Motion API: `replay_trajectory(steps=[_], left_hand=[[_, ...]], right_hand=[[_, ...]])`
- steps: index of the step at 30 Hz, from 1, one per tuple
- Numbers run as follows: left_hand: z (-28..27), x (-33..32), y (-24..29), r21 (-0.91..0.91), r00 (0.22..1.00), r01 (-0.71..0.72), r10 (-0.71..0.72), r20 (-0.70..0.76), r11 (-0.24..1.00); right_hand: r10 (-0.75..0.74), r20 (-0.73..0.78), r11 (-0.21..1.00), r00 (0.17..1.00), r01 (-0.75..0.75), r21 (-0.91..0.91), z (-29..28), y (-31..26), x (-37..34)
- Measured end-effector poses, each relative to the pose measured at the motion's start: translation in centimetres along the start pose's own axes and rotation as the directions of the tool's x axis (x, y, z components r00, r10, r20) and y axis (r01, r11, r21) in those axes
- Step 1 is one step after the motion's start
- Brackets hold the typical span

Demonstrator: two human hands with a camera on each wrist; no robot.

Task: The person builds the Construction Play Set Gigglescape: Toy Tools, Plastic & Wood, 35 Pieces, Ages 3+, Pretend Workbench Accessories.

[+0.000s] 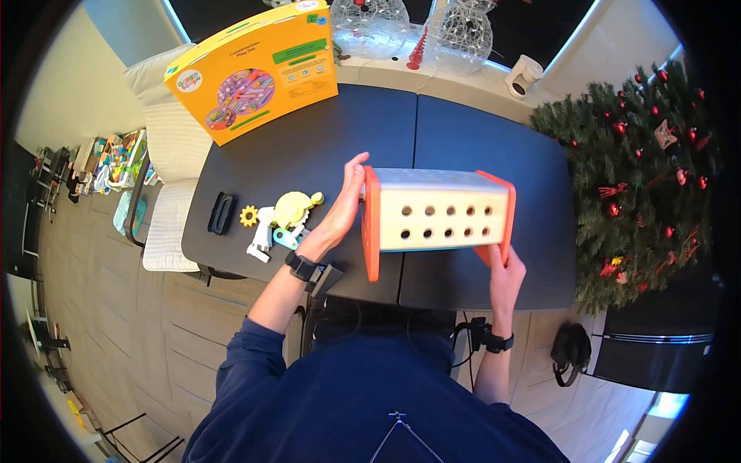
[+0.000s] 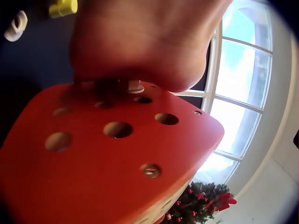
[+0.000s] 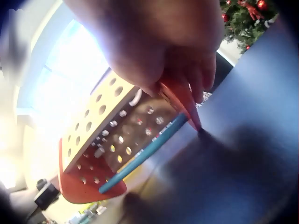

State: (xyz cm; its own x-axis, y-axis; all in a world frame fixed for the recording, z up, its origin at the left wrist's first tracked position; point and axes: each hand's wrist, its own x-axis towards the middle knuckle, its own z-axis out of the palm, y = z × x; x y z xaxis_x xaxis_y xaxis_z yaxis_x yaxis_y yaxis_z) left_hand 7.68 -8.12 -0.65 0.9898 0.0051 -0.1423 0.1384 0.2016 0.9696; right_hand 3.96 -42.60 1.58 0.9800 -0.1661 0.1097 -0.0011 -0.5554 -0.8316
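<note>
A toy toolbox (image 1: 444, 220) with orange-red end panels and pale wooden sides full of round holes is tilted above the dark table. My left hand (image 1: 345, 202) presses against its left end panel (image 2: 93, 172), fingers straight and pointing away from me. A small white peg end (image 2: 134, 87) shows between that hand and the panel. At the other end, my right hand (image 1: 507, 276) grips the lower corner of the right end panel (image 3: 180, 95), fingers curled round its edge. A blue rod (image 3: 145, 154) runs between the two end panels in the right wrist view.
Left of the toolbox lie a yellow toy piece (image 1: 293, 208), an orange gear (image 1: 248, 216), white toy parts (image 1: 261, 238) and a black object (image 1: 221, 214). A yellow play set box (image 1: 262, 73) stands at the back left. A decorated tree (image 1: 625, 177) borders the table's right side.
</note>
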Motion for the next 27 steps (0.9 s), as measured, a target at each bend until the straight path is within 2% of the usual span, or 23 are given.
replay_trajectory(steps=[1,2,3,5,6,7,9,12,15,16,17,21,23,26,27], left_hand=[[0.3,-0.6,1.0,-0.043,0.999,0.032,-0.032,-0.016,0.999],[-0.6,-0.5,-0.1,-0.016,0.999,0.013,-0.013,0.030,1.000],[-1.2,-0.8,-0.5,-0.029,0.995,0.061,-0.059,0.084,0.998],[-1.4,-2.0,-0.4,-0.048,0.971,0.161,-0.150,0.189,0.986],[-1.2,-3.1,-0.3,-0.009,0.960,0.212,-0.206,0.188,0.977],[-1.1,-3.4,-1.2,-0.028,0.956,0.233,-0.224,0.188,0.972],[-1.9,-4.8,-2.0,0.034,0.896,0.391,-0.389,0.216,0.920],[-1.8,-5.3,-3.4,0.069,0.885,0.421,-0.426,0.185,0.904],[-1.0,-6.4,-2.6,0.043,0.849,0.492,-0.490,0.199,0.870],[-1.2,-6.6,-3.3,0.020,0.833,0.501,-0.488,0.260,0.865],[-0.4,-7.2,-3.0,-0.022,0.849,0.504,-0.490,0.197,0.864],[1.2,-8.8,-2.0,-0.161,0.867,0.482,-0.443,0.227,0.861],[1.2,-9.2,-2.9,-0.154,0.883,0.453,-0.417,0.216,0.878],[0.8,-9.9,-1.8,0.014,0.893,0.447,-0.447,0.055,0.894],[0.2,-9.9,-1.6,0.202,0.904,0.413,-0.427,0.031,0.888]], right_hand=[[0.011,0.087,0.967,0.996,-0.033,0.252,-0.6,0.0,0.1],[-0.035,0.093,0.924,0.995,-0.003,0.384,-0.7,-0.1,-0.1],[-0.080,0.093,0.861,0.992,0.022,0.508,-0.8,-0.4,-0.3],[-0.143,0.165,0.852,0.976,0.036,0.522,-1.5,-1.3,-0.4],[-0.176,0.201,0.846,0.964,0.044,0.531,-1.6,-1.7,-0.3],[-0.159,0.191,0.870,0.969,0.046,0.492,-1.4,-2.4,-0.3],[-0.131,0.173,0.911,0.976,0.049,0.410,-0.5,-3.5,-0.2],[-0.099,0.195,0.912,0.976,0.011,0.410,0.4,-2.7,0.1],[-0.063,0.214,0.928,0.975,-0.021,0.371,0.6,-1.7,0.9],[-0.061,0.216,0.933,0.975,-0.021,0.360,0.5,-1.3,1.1],[-0.064,0.220,0.936,0.973,-0.018,0.352,0.5,-0.9,1.5],[-0.083,0.243,0.945,0.967,-0.001,0.326,0.8,-0.3,2.4],[-0.074,0.258,0.947,0.963,-0.013,0.320,1.1,-0.5,2.6],[-0.066,0.263,0.960,0.963,-0.010,0.278,1.2,-0.9,3.0],[-0.069,0.259,0.963,0.964,-0.004,0.271,1.3,-1.0,3.1]])
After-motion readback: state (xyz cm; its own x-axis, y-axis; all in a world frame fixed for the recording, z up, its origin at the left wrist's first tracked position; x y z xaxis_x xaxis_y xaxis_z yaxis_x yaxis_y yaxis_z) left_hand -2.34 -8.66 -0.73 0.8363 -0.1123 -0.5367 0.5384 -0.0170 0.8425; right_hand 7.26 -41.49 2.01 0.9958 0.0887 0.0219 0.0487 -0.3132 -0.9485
